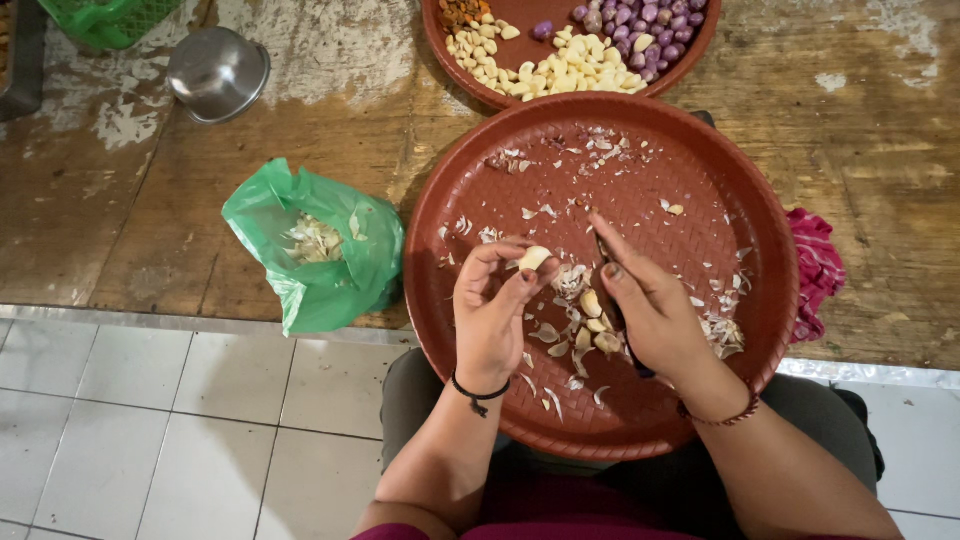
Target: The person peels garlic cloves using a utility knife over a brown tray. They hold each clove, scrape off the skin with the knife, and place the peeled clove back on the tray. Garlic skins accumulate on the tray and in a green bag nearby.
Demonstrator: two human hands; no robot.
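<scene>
Head view is showing the left hand (490, 315) pinching a pale garlic clove (534, 258) between thumb and fingertips at frame centre, the clove's long axis tilting up toward the right. Just right of it, the right hand (655, 310) is curling around a dark knife (612, 300), blade hidden, forefinger stretching toward the clove. Both are hovering over a brown round tray (700, 170) strewn with peels and cloves. Further out, a green bag (320, 250) is lying at left on the desk (880, 150), a second tray (500, 98) above.
</scene>
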